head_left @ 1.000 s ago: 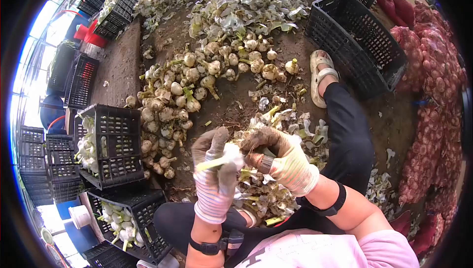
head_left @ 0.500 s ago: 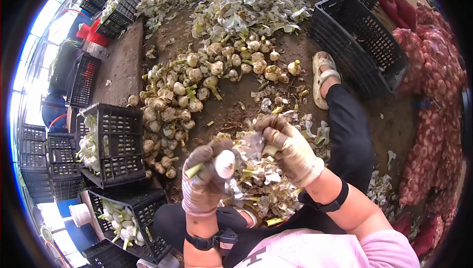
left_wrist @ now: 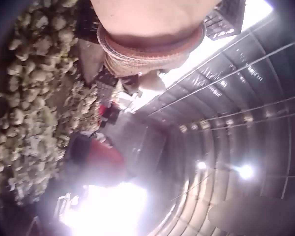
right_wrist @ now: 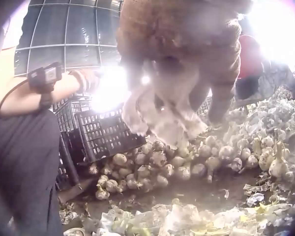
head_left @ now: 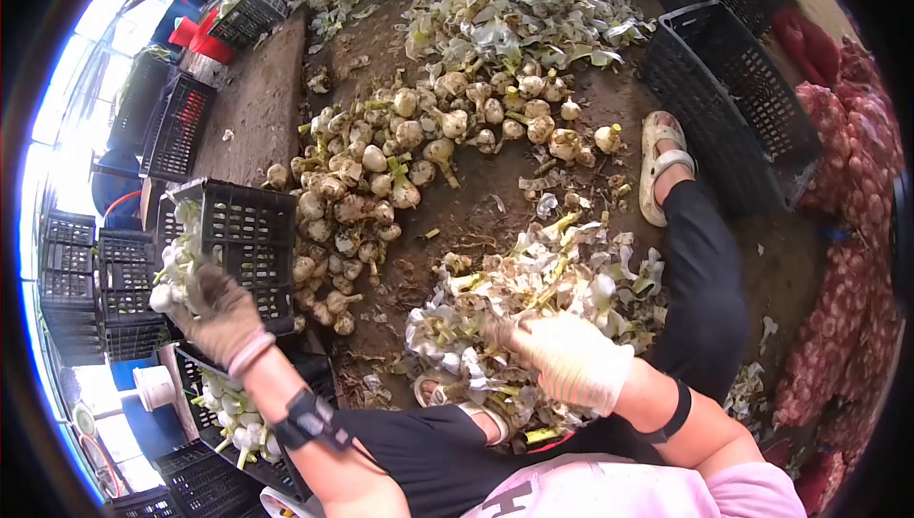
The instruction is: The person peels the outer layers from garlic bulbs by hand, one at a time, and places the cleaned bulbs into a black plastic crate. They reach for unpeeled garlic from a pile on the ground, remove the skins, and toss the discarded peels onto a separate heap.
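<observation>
My gloved left hand [head_left: 224, 318] reaches over peeled white garlic bulbs [head_left: 175, 266] at a black crate [head_left: 252, 251] on the left. Whether it still grips a bulb cannot be told. In the left wrist view its glove cuff [left_wrist: 152, 54] hides the fingers, and a pale rounded shape [left_wrist: 152, 81] shows beside it. My gloved right hand [head_left: 571, 356] hovers above a heap of loose skins [head_left: 524, 280]. From its curled fingers hang pale papery garlic skins [right_wrist: 162, 105], plain in the right wrist view.
Unpeeled bulbs [head_left: 352, 175] lie in a curved pile on the soil. A large skin heap [head_left: 519, 9] lies behind. An upright black crate [head_left: 728, 104] stands right of my foot, beside red net sacks [head_left: 862, 185]. Another crate of bulbs [head_left: 233, 418] is lower left.
My left hand has swung left from the middle to the crate, away from the right hand. The right hand has lowered slightly over the skins. The head view has shifted.
</observation>
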The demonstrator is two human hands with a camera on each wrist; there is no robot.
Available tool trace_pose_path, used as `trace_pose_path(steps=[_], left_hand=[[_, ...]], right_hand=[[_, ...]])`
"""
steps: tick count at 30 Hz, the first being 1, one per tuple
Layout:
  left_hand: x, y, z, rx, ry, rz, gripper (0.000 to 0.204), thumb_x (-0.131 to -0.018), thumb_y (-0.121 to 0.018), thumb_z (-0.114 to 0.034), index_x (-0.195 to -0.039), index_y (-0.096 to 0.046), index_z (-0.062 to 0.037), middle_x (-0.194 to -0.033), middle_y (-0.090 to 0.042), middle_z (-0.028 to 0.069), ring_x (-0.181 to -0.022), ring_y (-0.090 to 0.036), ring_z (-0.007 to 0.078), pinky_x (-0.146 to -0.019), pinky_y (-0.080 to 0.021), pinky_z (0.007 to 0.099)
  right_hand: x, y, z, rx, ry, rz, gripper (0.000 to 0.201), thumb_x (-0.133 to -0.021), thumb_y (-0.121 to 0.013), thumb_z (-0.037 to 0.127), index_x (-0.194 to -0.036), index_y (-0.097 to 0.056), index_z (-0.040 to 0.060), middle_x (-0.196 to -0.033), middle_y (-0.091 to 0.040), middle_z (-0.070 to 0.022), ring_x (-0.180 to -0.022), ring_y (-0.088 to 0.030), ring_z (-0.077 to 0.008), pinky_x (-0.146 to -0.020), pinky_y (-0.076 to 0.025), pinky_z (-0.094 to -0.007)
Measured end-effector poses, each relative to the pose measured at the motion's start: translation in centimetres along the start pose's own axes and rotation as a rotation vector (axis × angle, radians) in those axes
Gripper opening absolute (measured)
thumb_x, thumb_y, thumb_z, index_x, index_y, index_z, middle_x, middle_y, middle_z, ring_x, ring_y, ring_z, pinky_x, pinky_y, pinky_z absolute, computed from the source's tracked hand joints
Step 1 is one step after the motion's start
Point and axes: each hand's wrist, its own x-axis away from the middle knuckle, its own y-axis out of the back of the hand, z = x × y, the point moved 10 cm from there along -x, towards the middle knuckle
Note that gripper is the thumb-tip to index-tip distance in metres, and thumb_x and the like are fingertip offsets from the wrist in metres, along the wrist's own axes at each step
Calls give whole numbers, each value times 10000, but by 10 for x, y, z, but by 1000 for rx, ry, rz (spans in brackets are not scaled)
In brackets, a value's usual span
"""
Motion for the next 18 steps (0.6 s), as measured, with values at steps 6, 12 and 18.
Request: trace_pose_path(steps=[6,12,18], left_hand=[[12,51,240,-1449,239,530,408,-796,-695,-280,-1135,-599,-75,-1005,-667,94,-842,-630,209,-802,-491,354],[23,93,310,-2372,123,600,546,-782,-681,-174,-1290,-480,-165,-1415,-349,216,-1127,-535,386,-913,-476,428],[26,131,302,-1121,534,391,443,-789,-515,96,-1177,-531,-118,-972,-613,46,-849,-602,166,-711,-539,315]], right_hand=[[-2,25,5,-130,16,16,272,-666,-608,112,-927,-559,55,-813,-555,-131,-785,-590,-345,-681,-484,-425],[-9,22,-13,-114,-78,107,331,-768,-642,314,-1030,-603,116,-832,-597,-103,-798,-626,-308,-702,-501,-422],[4,54,-25,-344,-130,-230,446,-729,-612,138,-1172,-557,136,-945,-546,-141,-895,-589,-329,-749,-488,-432]])
